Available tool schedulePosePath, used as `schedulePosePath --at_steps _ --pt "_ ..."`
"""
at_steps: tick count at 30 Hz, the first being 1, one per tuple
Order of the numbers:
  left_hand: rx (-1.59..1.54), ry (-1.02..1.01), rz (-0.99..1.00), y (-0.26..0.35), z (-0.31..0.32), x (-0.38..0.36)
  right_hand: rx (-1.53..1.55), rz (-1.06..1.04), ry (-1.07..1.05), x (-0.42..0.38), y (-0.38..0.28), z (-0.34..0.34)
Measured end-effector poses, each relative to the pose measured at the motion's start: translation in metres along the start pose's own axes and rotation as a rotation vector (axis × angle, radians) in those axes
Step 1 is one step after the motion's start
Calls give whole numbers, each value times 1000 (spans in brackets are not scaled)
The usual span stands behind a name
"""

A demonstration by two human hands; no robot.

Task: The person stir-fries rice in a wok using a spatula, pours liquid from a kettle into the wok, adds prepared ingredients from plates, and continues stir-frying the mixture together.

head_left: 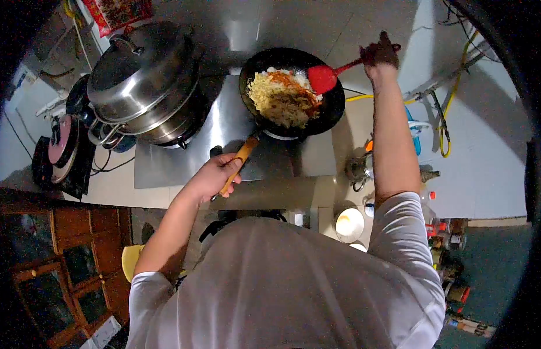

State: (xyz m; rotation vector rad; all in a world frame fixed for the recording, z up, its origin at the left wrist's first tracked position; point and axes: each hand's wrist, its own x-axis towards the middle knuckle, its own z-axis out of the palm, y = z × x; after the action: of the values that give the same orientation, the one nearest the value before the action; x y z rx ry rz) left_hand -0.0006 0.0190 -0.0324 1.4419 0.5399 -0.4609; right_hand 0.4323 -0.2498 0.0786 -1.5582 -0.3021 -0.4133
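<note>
My left hand (pixel 219 175) is closed around the wooden handle (pixel 240 165) of a black wok (pixel 335 110) on the stove. In the wok lie pale yellow chopped bits (pixel 260 90), a brown heap (pixel 291 109), orange shreds and some white food. My right hand (pixel 382 55), raised at the wok's far right, grips the handle of a red spatula (pixel 323 79). The spatula's blade rests over the food at the right side of the pan.
A large lidded steel steamer pot (pixel 130 87) stands left of the wok on the steel stove top (pixel 235 168). A white bowl (pixel 349 224) sits on the counter near my right elbow, with several bottles further right. A pink-lidded pot (pixel 61 142) is at far left.
</note>
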Motion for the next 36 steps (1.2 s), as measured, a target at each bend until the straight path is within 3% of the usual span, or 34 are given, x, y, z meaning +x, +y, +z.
schedulePosePath --at_steps 5,11,12,14,17,18,21,22,24,25,28,29,30,32,34,36 --pt "28 -3 -5 2 -5 3 371 296 231 24 54 18" --pt "10 -9 6 0 -4 2 955 654 66 -33 96 63" --pt "45 -12 -11 4 -3 1 909 584 -22 -40 98 65" --pt "79 -9 -12 12 -2 -4 448 206 -220 -30 138 63" --pt "78 -14 -4 5 -1 0 347 322 -230 -127 -34 85" --pt "47 -13 1 2 -2 2 322 230 -404 -144 -35 80" --pt "67 -23 14 4 -1 0 199 -54 -565 -189 -26 65" --pt "66 -19 6 4 0 0 54 1 -591 -192 -32 55" --pt "63 -33 -6 0 0 0 151 3 -570 -178 -49 44" --pt "57 -30 -13 3 -2 1 42 41 -514 -173 -69 39" --pt "70 32 9 14 5 -11 136 81 -577 -187 -53 41" --pt "76 25 7 11 6 -12 151 -36 -615 -189 -5 48" --pt "83 6 4 10 4 -10 -106 -279 -700 -184 -35 42" --pt "86 -8 -6 6 3 -10 40 48 -652 -167 -59 44" --pt "74 3 23 7 1 -7 11 79 -607 -159 -83 52" --pt "69 -8 30 5 -1 -6 379 170 -668 -175 -74 59"
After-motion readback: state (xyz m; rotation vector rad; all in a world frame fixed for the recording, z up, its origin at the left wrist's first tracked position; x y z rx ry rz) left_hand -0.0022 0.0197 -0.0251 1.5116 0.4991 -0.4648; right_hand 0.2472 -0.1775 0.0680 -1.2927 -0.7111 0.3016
